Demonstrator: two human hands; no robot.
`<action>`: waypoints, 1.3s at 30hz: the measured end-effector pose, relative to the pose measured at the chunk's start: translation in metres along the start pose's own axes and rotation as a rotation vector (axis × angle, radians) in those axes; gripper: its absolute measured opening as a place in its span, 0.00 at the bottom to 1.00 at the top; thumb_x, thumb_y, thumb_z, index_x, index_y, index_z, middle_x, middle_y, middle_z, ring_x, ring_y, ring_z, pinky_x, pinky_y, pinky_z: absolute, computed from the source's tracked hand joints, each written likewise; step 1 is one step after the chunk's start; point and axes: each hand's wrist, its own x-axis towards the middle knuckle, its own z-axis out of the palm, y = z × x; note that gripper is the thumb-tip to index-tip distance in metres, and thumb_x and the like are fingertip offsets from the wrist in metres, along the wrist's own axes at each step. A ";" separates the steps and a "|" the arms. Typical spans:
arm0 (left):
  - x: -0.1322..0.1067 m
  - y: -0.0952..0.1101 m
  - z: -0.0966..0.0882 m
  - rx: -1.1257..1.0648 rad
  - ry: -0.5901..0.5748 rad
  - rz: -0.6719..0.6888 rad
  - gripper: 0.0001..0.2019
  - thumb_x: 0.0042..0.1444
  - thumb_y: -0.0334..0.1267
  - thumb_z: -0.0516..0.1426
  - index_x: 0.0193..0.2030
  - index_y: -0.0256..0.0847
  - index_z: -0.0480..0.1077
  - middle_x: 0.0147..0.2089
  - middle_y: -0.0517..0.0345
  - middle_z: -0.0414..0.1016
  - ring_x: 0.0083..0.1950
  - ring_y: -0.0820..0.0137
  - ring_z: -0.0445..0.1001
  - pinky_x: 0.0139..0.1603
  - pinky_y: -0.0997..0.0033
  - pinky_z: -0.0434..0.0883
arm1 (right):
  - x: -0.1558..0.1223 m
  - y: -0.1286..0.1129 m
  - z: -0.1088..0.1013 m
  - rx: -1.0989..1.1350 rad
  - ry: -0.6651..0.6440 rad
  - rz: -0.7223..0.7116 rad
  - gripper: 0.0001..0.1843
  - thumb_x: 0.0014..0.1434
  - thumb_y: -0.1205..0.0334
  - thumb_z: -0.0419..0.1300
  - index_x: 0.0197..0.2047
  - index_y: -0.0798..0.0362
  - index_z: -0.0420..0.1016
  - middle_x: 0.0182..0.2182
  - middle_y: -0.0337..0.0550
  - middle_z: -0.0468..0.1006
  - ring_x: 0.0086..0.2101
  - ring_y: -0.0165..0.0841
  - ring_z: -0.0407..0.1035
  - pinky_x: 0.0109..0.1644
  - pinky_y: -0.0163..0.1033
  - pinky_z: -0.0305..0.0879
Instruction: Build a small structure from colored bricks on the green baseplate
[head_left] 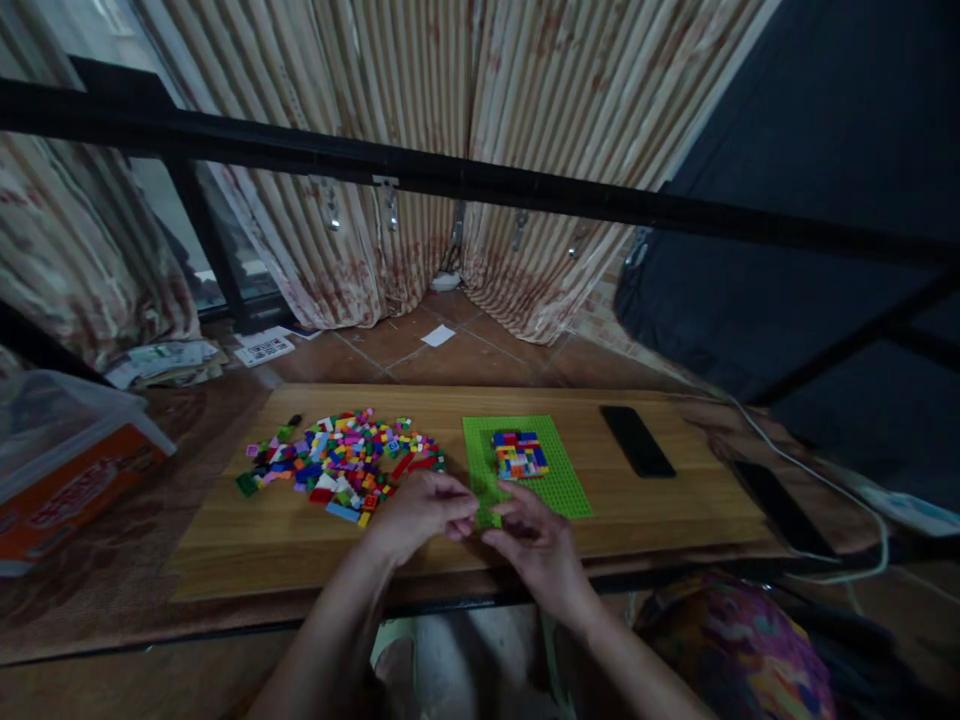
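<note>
My left hand [424, 513] is at the near left corner of the green studded baseplate [566, 490], its fingertips pinched together. Whatever they hold, if anything, is too small or hidden to make out. My right hand [544, 550] faces it over the plate's near edge, with thumb and index finger apart and nothing visible between them. Beyond the hands, a low multicoloured block of toy bricks [521, 456] sits on the baseplate. To the left of my left hand lies a loose heap of small coloured bricks [349, 450] on the wooden board.
A black phone [637, 441] lies on the wooden board [247, 555], right of the baseplate. Another dark phone-like slab [780, 508] and a white cable [847, 482] are farther right. At the left stands a clear plastic tub [71, 450] with an orange label. A black bar [450, 178] crosses before the curtains.
</note>
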 end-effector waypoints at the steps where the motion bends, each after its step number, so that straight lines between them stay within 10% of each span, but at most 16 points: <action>1: 0.001 0.002 0.001 -0.035 0.008 -0.004 0.13 0.41 0.44 0.64 0.28 0.35 0.73 0.23 0.57 0.73 0.24 0.73 0.71 0.28 0.74 0.68 | 0.000 0.004 -0.006 0.033 0.034 0.016 0.29 0.49 0.61 0.67 0.55 0.46 0.68 0.35 0.38 0.78 0.31 0.30 0.72 0.38 0.39 0.72; 8: 0.013 0.005 0.014 -0.091 0.108 -0.046 0.08 0.45 0.37 0.60 0.33 0.36 0.73 0.28 0.58 0.73 0.26 0.75 0.72 0.29 0.75 0.69 | 0.013 0.027 -0.029 0.121 0.223 -0.002 0.12 0.48 0.59 0.67 0.39 0.50 0.77 0.39 0.42 0.75 0.33 0.30 0.71 0.38 0.38 0.72; 21: 0.037 -0.018 0.048 0.128 0.049 0.010 0.14 0.50 0.45 0.54 0.21 0.39 0.64 0.19 0.64 0.63 0.19 0.77 0.60 0.21 0.77 0.58 | 0.020 0.046 -0.035 -0.560 0.330 -0.115 0.10 0.55 0.56 0.61 0.39 0.51 0.75 0.35 0.45 0.77 0.36 0.37 0.70 0.41 0.43 0.67; 39: 0.052 -0.024 0.054 0.495 0.186 0.199 0.15 0.58 0.44 0.50 0.39 0.40 0.75 0.33 0.55 0.77 0.35 0.66 0.73 0.37 0.70 0.65 | 0.049 0.056 -0.028 -0.672 0.392 -0.144 0.11 0.54 0.55 0.64 0.39 0.51 0.74 0.41 0.47 0.72 0.44 0.38 0.66 0.48 0.43 0.64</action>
